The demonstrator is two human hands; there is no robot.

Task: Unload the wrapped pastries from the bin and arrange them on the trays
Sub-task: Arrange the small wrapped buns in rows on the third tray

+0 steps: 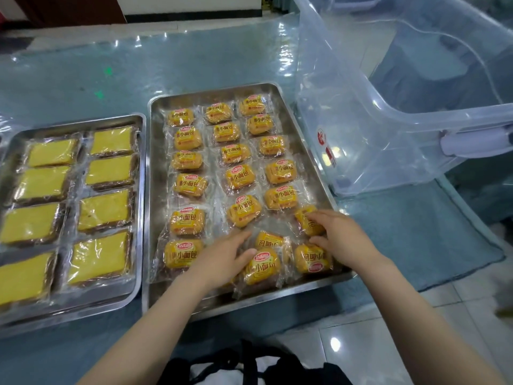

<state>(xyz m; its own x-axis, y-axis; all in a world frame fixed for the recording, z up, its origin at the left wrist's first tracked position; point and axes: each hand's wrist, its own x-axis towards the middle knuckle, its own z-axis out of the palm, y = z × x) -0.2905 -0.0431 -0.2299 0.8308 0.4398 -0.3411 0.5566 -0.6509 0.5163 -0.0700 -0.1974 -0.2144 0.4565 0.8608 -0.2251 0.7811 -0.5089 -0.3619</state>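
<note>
Both hands (222,257) (337,236) flat on wrapped pastries (262,266) near tray's front edge (249,300).

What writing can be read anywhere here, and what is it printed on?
"小面包": on the orange bread packets filling the right tray.
Red oval logo above it: too blurred to read.
Red stickers on the clear bin: too small to read.
Yellow cake packets, left tray: no text visible.

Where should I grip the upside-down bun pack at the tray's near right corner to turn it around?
Pinch the upside-down pack by its short side edges, coming straight down from above. It lies flat with free crimped film at both ends, but neighbours and the tray rim crowd it, so a sideways approach looks blocked.
</note>
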